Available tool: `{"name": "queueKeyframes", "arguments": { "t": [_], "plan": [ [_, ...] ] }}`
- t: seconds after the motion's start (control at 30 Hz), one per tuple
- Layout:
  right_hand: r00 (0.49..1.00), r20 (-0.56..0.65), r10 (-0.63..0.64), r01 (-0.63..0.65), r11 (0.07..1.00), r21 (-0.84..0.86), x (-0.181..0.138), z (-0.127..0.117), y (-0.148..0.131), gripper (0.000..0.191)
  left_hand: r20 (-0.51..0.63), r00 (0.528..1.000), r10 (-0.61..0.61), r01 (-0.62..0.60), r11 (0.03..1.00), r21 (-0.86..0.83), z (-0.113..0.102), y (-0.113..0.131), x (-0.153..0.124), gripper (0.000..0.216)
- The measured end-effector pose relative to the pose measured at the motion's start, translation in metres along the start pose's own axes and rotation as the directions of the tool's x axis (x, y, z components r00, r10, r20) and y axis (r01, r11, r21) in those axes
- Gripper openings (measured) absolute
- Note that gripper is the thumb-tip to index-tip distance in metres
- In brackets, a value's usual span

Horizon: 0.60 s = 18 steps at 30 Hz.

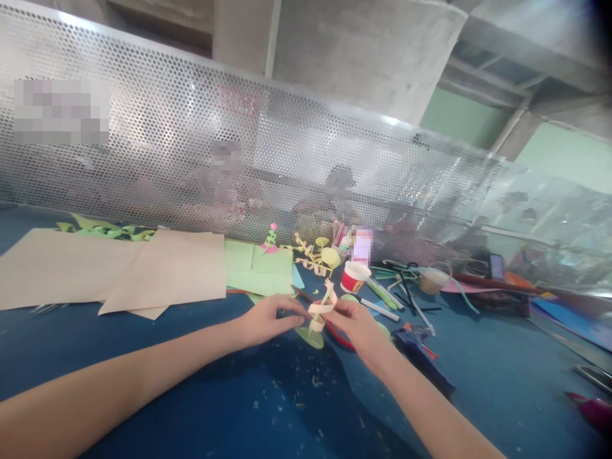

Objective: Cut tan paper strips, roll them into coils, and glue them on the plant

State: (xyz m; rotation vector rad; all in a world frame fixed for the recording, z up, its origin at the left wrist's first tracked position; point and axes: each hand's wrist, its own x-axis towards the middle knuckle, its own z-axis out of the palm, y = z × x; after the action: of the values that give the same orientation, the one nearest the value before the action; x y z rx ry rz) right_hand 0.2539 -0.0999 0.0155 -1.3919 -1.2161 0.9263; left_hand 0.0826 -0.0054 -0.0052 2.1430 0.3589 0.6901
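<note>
A small paper craft stands on the blue table: a pale strip curls around a thin green stick that rises from a round green base. My left hand pinches it from the left, fingers closed near the curled strip. From the right, my right hand has its fingers pressed together on the strip. Both forearms reach in from the bottom edge.
Brown paper sheets and green sheets lie at the back left. A red and white cup, a similar finished paper plant, pens, straws and a blue glue gun crowd the right. A perforated metal screen runs behind.
</note>
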Motion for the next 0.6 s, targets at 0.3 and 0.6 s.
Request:
{"name": "queueKeyframes", "arguments": {
  "t": [0.3, 0.6],
  "plan": [
    [0.999, -0.028, 0.041, -0.036, 0.99, 0.14, -0.002, 0.003, -0.003, 0.024, 0.053, 0.996, -0.072, 0.08, 0.982, -0.171, 0.002, 0.001, 0.003, 0.021],
    [0.998, -0.054, 0.036, -0.028, 0.99, 0.138, -0.005, 0.01, -0.001, 0.026, 0.13, 0.976, -0.172, 0.212, 0.874, -0.436, 0.009, 0.006, 0.0, 0.022]
  ]
}}
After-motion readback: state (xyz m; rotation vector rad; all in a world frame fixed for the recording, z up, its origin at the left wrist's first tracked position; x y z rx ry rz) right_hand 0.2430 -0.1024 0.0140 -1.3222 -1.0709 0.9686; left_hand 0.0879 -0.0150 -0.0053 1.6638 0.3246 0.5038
